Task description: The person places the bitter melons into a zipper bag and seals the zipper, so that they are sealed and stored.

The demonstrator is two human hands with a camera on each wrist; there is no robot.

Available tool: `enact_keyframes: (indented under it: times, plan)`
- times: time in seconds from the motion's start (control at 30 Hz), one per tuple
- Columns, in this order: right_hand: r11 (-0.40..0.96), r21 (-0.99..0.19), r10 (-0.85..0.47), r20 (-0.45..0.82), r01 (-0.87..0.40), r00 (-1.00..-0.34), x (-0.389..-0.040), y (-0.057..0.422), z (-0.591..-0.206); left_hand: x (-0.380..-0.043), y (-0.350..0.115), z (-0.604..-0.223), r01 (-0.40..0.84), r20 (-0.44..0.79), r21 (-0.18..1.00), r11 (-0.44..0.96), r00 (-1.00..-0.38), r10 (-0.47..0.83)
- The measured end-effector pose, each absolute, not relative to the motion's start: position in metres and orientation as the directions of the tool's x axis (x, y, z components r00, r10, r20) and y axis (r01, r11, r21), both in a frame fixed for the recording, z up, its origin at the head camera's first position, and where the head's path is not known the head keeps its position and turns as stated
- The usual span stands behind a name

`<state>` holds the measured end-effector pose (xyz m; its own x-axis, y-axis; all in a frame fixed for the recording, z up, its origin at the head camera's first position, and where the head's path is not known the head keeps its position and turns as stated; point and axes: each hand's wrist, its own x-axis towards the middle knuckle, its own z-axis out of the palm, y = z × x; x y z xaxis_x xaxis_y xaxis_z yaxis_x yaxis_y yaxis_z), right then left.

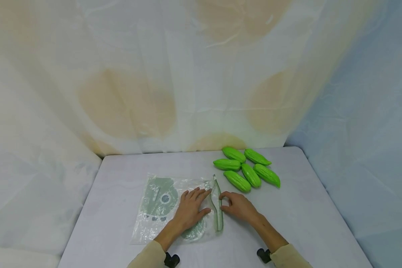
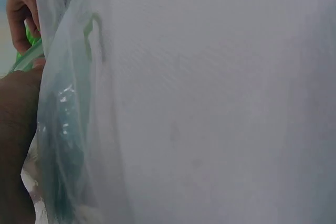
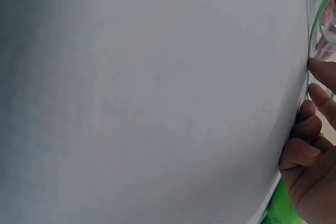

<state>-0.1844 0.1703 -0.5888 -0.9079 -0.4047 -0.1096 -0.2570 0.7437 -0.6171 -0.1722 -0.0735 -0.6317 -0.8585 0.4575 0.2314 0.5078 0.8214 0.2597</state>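
A clear plastic zip bag (image 1: 144, 227) with green print lies flat on the table, its green-edged mouth parted toward the right. My left hand (image 1: 190, 209) rests on top of it with fingers spread, near the mouth. At the mouth's right edge, my right hand (image 1: 238, 206) holds the green strip between thumb and fingertips, other fingers curled. The right wrist view shows those fingertips (image 3: 316, 66) against the thin green rim. In the left wrist view the bag's side (image 2: 65, 129) bulges beside the left hand (image 2: 16, 108). Several bright green bitter melons (image 1: 250, 175) lie beyond the right hand.
The table (image 1: 288, 230) has a pale cloth. White patterned sheeting (image 1: 194, 74) hangs behind its far edge, and bluish sheeting (image 1: 365, 149) stands along the right side.
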Motion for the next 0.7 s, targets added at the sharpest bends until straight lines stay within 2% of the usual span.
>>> enact_keyframes:
  times: [0.23,0.47,0.7]
  plan:
    - [0.745,-0.612,-0.412,-0.108,-0.267,-0.905,-0.1843,0.1704,-0.5889,-0.1747,-0.0725,-0.6321,0.54,0.205,0.174,0.823,-0.838,0.507]
    - [0.748,-0.609,-0.411,-0.114,-0.264,-0.904,-0.1839,0.1695,-0.5895,-0.1741,-0.0736,-0.6291,0.518,0.169,0.198,0.832,-0.854,0.492]
    - [0.757,-0.605,-0.398,-0.127,-0.247,-0.909,-0.1844,0.1691,-0.5887,-0.1728,-0.075,-0.6282,0.539,0.205,0.249,0.804,-0.841,0.501]
